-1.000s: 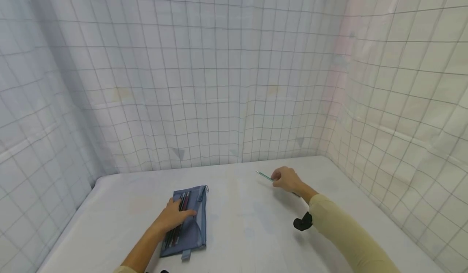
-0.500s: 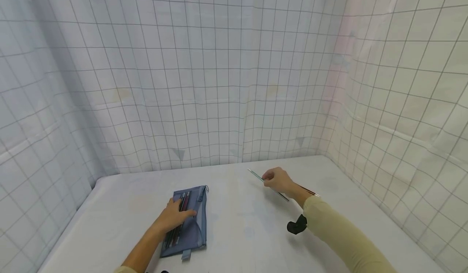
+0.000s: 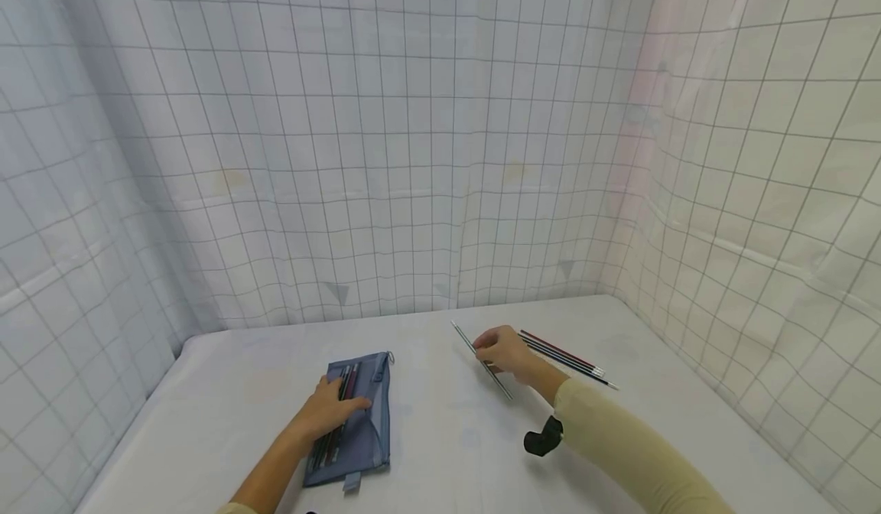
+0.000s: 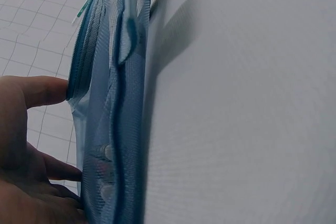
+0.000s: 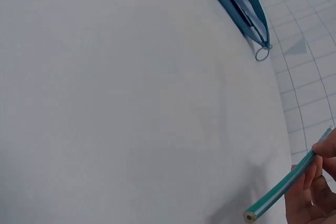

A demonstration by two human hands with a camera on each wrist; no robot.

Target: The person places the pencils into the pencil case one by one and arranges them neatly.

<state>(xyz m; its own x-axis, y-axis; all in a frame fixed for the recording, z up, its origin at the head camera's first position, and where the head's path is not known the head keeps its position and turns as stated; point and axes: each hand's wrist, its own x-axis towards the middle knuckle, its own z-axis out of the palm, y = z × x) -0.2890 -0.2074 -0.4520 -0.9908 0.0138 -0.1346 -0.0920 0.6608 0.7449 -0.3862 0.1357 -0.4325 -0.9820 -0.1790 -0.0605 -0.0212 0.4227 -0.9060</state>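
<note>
1. Left hand (image 3: 326, 411), at 7 o'clock in the head view, rests on the blue pouch (image 3: 365, 441), fingers apart, thumb toward 3 o'clock.
2. The pouch lies on the tabletop (image 3: 440, 445), its ring (image 5: 262, 54) at its 1 o'clock corner; dark and reddish pencils show inside, any lettering too small to read. Only the left wrist view gives its edge: zip teeth, mesh and a strap (image 4: 127, 38) hanging at 12 o'clock.
3. The green pencil (image 3: 463, 335) is at the pouch's 2 o'clock, slanting from 11 to 5 o'clock. Only the right wrist view shows its pale stripe and cut end, wood around a dark core.
4. Right hand (image 3: 508, 352) has its fingers clamped on that pencil.
5. Loose pencils (image 3: 563, 356), red and dark, lie at the right hand's 3 o'clock.
</note>
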